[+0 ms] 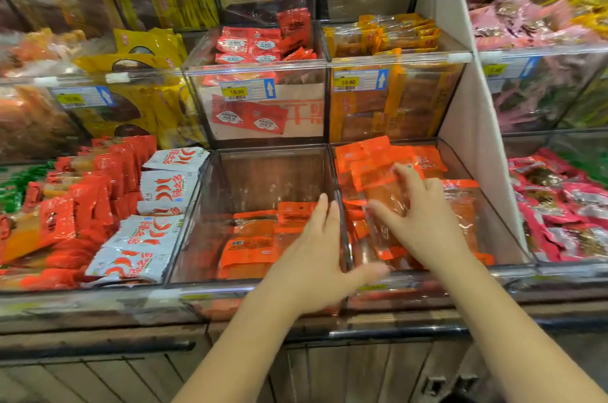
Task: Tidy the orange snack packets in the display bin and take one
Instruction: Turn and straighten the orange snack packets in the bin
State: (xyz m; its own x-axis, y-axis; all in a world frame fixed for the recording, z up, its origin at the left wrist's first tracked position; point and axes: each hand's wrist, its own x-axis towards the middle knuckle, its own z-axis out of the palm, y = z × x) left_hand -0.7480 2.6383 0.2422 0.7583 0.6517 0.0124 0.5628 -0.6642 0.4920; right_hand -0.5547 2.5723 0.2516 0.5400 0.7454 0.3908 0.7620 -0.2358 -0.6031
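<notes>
Orange snack packets fill a clear display bin in the bottom row, right of centre. My right hand lies on top of that pile with its fingers spread and pressing the packets. The neighbouring bin to the left holds only a few orange packets at its front. My left hand reaches over this bin's front right corner, fingers straight over those packets, thumb stretched across the clear divider between the two bins. Neither hand grips a packet.
Left bins hold white chilli-print packets and red packets. Pink and red packets lie right of a white partition. Upper bins with price tags stand behind. A wooden cabinet front is below.
</notes>
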